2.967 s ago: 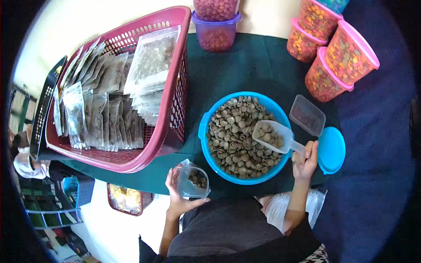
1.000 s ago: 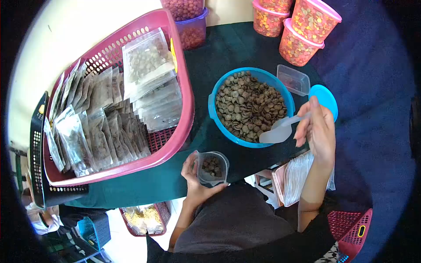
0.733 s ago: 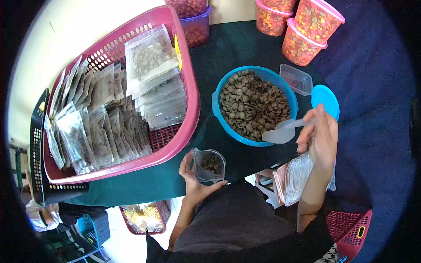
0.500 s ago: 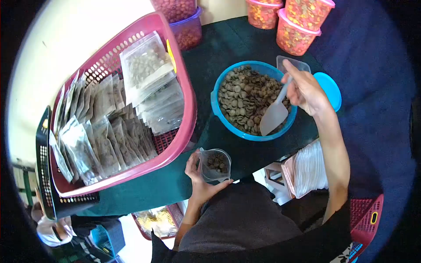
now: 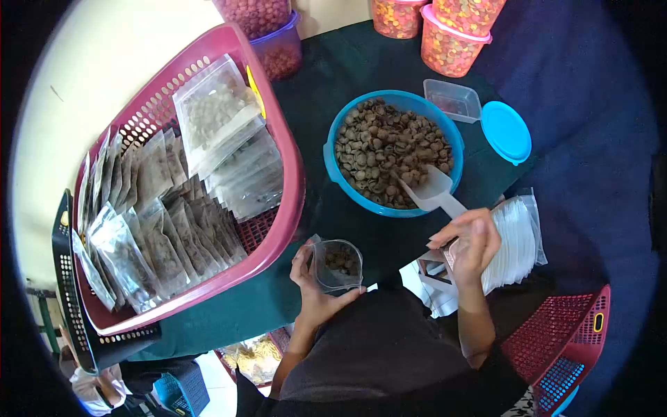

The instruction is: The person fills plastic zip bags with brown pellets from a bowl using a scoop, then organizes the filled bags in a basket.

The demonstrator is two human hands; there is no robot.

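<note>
Brown coin-shaped pieces [image 5: 382, 139] fill a blue basin [image 5: 331, 167] on the table. My right hand [image 5: 474, 243] grips the handle end of a white plastic scoop [image 5: 434, 186], whose blade dips into the pieces at the basin's near right side. Close to my body, my left hand [image 5: 313, 288] is wrapped round a clear plastic measuring cup [image 5: 338, 281]. Some of the same brown pieces lie at the bottom of that cup.
A pink basket [image 5: 295, 187] of filled clear bags [image 5: 167, 236] stands at left. Behind the basin are tubs [image 5: 455, 52] of colourful pieces, a clear container [image 5: 451, 101] and a blue lid [image 5: 507, 132]. Stacked empty bags [image 5: 514, 243] sit at right, above a red basket [image 5: 556, 333].
My right hand has swung from the basin's far right side down toward me, turning the scoop so its blade points away from me. My left hand keeps the cup in nearly the same place.
</note>
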